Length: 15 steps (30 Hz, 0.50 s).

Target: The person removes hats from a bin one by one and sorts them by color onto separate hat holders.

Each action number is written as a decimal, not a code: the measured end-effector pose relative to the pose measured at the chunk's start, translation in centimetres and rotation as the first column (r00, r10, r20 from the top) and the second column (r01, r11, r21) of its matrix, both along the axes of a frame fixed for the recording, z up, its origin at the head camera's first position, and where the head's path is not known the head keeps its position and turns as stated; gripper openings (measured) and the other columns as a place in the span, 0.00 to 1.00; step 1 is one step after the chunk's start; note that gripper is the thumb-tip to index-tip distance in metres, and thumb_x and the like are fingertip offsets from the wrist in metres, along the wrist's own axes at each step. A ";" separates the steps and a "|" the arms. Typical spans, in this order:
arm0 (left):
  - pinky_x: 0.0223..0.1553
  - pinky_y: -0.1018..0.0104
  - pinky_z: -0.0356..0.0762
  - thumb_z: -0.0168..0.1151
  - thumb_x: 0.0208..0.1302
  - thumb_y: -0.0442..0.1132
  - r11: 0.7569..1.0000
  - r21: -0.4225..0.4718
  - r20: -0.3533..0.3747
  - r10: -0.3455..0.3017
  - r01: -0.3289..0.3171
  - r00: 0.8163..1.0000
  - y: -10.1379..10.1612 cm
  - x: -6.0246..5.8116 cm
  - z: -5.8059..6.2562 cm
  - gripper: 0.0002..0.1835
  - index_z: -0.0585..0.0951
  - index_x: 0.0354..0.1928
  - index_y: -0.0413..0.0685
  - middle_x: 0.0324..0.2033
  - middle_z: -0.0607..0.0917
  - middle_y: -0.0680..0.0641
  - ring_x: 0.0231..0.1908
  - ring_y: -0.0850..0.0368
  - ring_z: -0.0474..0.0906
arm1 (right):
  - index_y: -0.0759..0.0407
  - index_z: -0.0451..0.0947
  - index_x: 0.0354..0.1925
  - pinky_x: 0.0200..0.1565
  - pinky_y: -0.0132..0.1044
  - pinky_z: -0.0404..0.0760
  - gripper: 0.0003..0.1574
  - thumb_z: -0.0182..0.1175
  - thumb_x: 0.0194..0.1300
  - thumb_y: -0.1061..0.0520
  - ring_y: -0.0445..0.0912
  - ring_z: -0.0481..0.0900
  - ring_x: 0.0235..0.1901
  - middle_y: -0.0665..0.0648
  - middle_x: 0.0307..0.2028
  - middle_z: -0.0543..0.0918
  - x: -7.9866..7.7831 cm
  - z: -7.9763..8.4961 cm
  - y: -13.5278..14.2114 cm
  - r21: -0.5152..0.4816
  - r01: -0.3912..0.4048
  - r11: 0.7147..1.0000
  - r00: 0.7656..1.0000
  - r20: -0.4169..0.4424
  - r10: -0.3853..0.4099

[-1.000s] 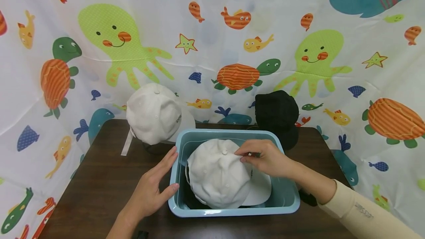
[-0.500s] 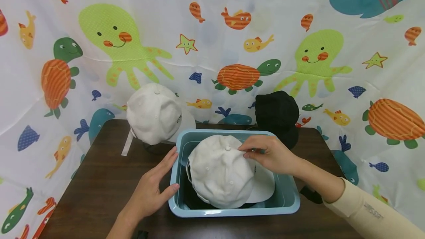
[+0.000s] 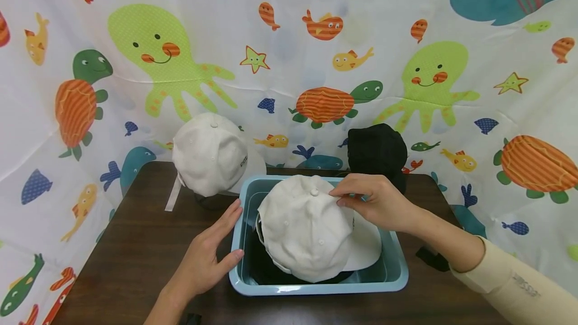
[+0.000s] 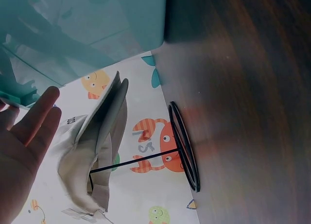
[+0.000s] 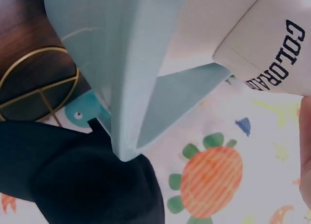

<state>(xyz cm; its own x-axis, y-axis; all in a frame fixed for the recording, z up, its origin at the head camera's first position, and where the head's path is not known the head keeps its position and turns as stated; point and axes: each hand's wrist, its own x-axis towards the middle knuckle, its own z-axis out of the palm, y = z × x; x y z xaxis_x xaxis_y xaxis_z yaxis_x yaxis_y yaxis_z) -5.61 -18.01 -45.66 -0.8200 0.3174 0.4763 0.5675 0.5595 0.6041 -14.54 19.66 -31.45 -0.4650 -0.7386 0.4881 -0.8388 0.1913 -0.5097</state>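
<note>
A white baseball cap (image 3: 307, 234) sits tilted within a light blue plastic tub (image 3: 316, 290), its brim toward the right. Thumb and forefinger of my right hand (image 3: 379, 202) pinch the cap's crown beside the top button. Dark lettering on its front shows in the right wrist view, where the cap (image 5: 262, 54) overlaps the tub wall. Under the cap, something black (image 3: 266, 265) lies in the tub, mostly hidden. My left hand (image 3: 207, 250) rests with extended fingers against the tub's left rim.
Behind the tub's left corner, another white cap (image 3: 207, 154) hangs on a black wire stand (image 4: 187, 146). A black cap (image 3: 377, 152) is behind the right corner, near a gold ring-shaped base (image 5: 39, 88). A sea-animal curtain (image 3: 289, 64) backs the dark wooden table (image 3: 149, 229).
The white cap has risen slightly and shifted right in the tub with my right hand, and more of the black thing beneath shows. My left hand has stayed on the rim.
</note>
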 end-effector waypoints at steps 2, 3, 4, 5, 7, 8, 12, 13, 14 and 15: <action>0.69 0.63 0.64 0.68 0.62 0.41 1.000 -0.006 0.003 0.002 -0.002 1.000 0.0 0.0 0.1 0.42 0.66 0.79 0.47 0.79 0.64 0.48 0.75 0.53 0.66 | 0.61 0.88 0.49 0.42 0.27 0.84 0.27 0.72 0.53 0.79 0.45 0.83 0.37 0.54 0.40 0.89 0.0 0.5 0.0 -0.005 0.000 1.000 1.000 -0.018 0.000; 0.68 0.63 0.65 0.68 0.63 0.41 1.000 -0.006 0.004 0.003 -0.003 1.000 0.0 0.0 0.1 0.42 0.66 0.79 0.47 0.79 0.64 0.48 0.75 0.53 0.66 | 0.61 0.88 0.49 0.41 0.27 0.84 0.27 0.73 0.53 0.79 0.45 0.83 0.37 0.54 0.40 0.89 0.0 0.7 0.0 -0.007 -0.001 1.000 1.000 -0.026 0.001; 0.68 0.62 0.65 0.68 0.63 0.41 1.000 -0.006 0.005 0.004 -0.004 1.000 0.0 0.0 0.1 0.42 0.66 0.80 0.47 0.79 0.64 0.48 0.75 0.53 0.66 | 0.61 0.88 0.49 0.41 0.27 0.84 0.27 0.73 0.52 0.79 0.45 0.83 0.37 0.54 0.39 0.89 0.0 0.9 0.0 -0.007 0.000 1.000 0.999 -0.034 0.000; 0.68 0.63 0.64 0.68 0.63 0.41 1.000 -0.006 0.007 0.005 -0.005 1.000 0.0 0.0 0.1 0.42 0.66 0.80 0.48 0.79 0.64 0.48 0.75 0.53 0.66 | 0.61 0.88 0.49 0.42 0.27 0.84 0.27 0.73 0.52 0.79 0.45 0.83 0.37 0.54 0.39 0.89 0.0 1.1 -0.1 -0.006 0.002 1.000 0.999 -0.042 -0.002; 0.69 0.64 0.64 0.68 0.63 0.41 1.000 -0.004 0.009 0.004 -0.004 1.000 0.0 0.0 0.1 0.43 0.66 0.80 0.48 0.79 0.64 0.48 0.75 0.53 0.66 | 0.61 0.88 0.49 0.42 0.26 0.84 0.27 0.73 0.52 0.79 0.45 0.84 0.37 0.54 0.39 0.89 -0.1 1.4 -0.1 -0.007 0.010 1.000 0.999 -0.048 -0.010; 0.69 0.64 0.63 0.68 0.63 0.41 1.000 -0.003 0.010 0.003 -0.003 1.000 0.0 0.0 0.1 0.43 0.66 0.80 0.48 0.79 0.64 0.48 0.75 0.53 0.66 | 0.61 0.88 0.49 0.42 0.26 0.84 0.27 0.73 0.52 0.79 0.45 0.84 0.37 0.54 0.39 0.89 -0.1 1.6 -0.1 -0.006 0.014 1.000 0.999 -0.048 -0.014; 0.69 0.65 0.63 0.68 0.63 0.41 1.000 -0.002 0.013 0.001 -0.001 1.000 0.0 0.0 0.0 0.43 0.65 0.80 0.49 0.79 0.64 0.48 0.75 0.53 0.66 | 0.60 0.89 0.48 0.42 0.26 0.84 0.27 0.73 0.52 0.79 0.44 0.84 0.37 0.53 0.39 0.89 -0.3 2.2 -0.1 0.002 0.037 0.999 0.998 -0.041 -0.037; 0.69 0.64 0.63 0.68 0.63 0.41 1.000 -0.002 0.013 0.001 -0.001 1.000 0.0 0.0 0.0 0.43 0.65 0.80 0.49 0.79 0.64 0.48 0.75 0.53 0.66 | 0.60 0.89 0.48 0.42 0.27 0.84 0.27 0.73 0.52 0.79 0.44 0.84 0.38 0.53 0.40 0.89 -0.3 2.4 -0.1 0.004 0.042 0.999 0.998 -0.040 -0.041; 0.69 0.63 0.64 0.68 0.63 0.41 1.000 -0.002 0.013 0.002 -0.002 1.000 0.0 0.0 0.0 0.43 0.65 0.80 0.49 0.79 0.64 0.48 0.75 0.53 0.66 | 0.60 0.89 0.48 0.42 0.27 0.84 0.26 0.73 0.52 0.79 0.44 0.84 0.38 0.53 0.40 0.89 -0.4 2.5 -0.1 0.008 0.048 0.999 0.998 -0.040 -0.048; 0.68 0.62 0.65 0.68 0.63 0.41 1.000 -0.003 0.014 0.002 -0.002 1.000 0.0 0.0 0.0 0.43 0.65 0.80 0.49 0.79 0.64 0.48 0.75 0.53 0.66 | 0.60 0.89 0.48 0.41 0.27 0.84 0.26 0.73 0.53 0.79 0.44 0.84 0.37 0.53 0.40 0.89 -0.4 2.6 -0.2 0.009 0.054 0.999 0.998 -0.039 -0.053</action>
